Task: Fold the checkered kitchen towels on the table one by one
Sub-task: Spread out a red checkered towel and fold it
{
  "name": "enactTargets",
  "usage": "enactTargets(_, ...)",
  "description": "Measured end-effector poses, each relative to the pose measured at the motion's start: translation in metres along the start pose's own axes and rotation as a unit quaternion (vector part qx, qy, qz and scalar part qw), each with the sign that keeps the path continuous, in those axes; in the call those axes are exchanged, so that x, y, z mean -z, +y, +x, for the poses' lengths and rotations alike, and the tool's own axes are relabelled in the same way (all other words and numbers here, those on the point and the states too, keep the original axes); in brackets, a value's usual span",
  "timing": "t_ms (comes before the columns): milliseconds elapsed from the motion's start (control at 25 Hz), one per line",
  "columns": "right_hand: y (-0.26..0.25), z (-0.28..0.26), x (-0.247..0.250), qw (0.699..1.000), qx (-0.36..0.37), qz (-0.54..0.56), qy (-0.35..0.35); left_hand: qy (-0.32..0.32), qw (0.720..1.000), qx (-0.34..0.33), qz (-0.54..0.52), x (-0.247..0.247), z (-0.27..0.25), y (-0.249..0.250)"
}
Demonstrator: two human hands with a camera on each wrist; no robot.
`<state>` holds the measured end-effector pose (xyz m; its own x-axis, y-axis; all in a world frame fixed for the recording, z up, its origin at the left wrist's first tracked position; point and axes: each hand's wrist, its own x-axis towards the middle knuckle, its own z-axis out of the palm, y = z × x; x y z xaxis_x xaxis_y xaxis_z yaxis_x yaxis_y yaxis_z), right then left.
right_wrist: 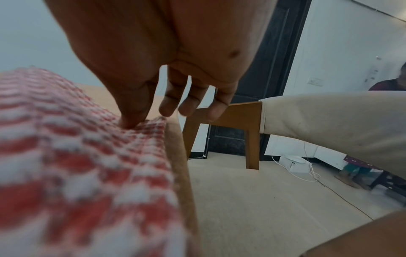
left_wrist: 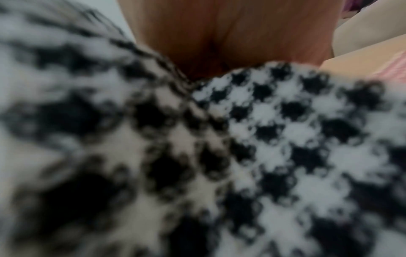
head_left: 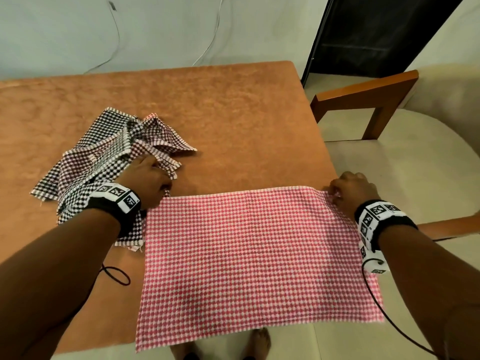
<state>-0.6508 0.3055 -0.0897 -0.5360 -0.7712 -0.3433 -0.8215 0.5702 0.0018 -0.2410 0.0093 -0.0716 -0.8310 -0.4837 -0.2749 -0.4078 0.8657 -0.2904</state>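
Note:
A pink-and-white checkered towel (head_left: pixel 249 250) (right_wrist: pixel 77 156) lies flat on the orange-brown table (head_left: pixel 233 113), its near edge hanging over the table's front. My left hand (head_left: pixel 165 189) pinches the towel's far left corner. My right hand (head_left: pixel 333 194) (right_wrist: pixel 136 121) pinches the bunched far right corner at the table's right edge, thumb on top and the other fingers loose. A crumpled pile of black-and-white and maroon checkered towels (head_left: pixel 104 157) lies under and beyond my left wrist; it fills the blurred left wrist view (left_wrist: pixel 274 130), where my fingers are hidden.
A wooden chair (head_left: pixel 368 100) with a cream cushion stands close to the table's right edge. A dark doorway (head_left: pixel 376 35) is behind it. A black cable loop (head_left: pixel 117 275) lies on the table near my left forearm. A white box (right_wrist: pixel 294 162) and cables lie on the floor.

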Motion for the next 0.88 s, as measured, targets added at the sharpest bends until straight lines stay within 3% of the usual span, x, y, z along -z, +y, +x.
enactTargets(120, 0.003, 0.0, -0.002, 0.996, 0.01, 0.085, 0.027, -0.001, 0.998, 0.056, -0.002, -0.004, -0.012, -0.015)
enactTargets(280, 0.004, 0.003, -0.003, 0.991, 0.024, 0.119, 0.062, 0.072, 0.995, 0.02, -0.068, -0.005, -0.015, 0.001)
enactTargets(400, 0.006, 0.003, 0.002, 0.988, -0.019, 0.12, 0.094, 0.019, 0.999, 0.008, -0.04, -0.011, -0.016, 0.02)
enactTargets(560, 0.007, -0.002, 0.005, 0.986, -0.044, 0.11, 0.115, -0.003, 0.997, 0.075, -0.023, -0.01, -0.022, 0.022)
enactTargets(680, -0.008, -0.014, 0.009, 0.978, -0.03, 0.123, 0.165, 0.064, 0.986, 0.132, -0.082, 0.002, -0.022, 0.042)
enactTargets(760, -0.037, -0.032, -0.001, 0.983, 0.03, 0.107, 0.143, 0.116, 0.963, 0.12, -0.212, 0.007, -0.028, 0.081)
enactTargets(880, -0.099, -0.063, -0.03, 0.989, 0.133, 0.059, 0.015, 0.051, 0.943, 0.025, -0.329, 0.01, -0.036, 0.159)
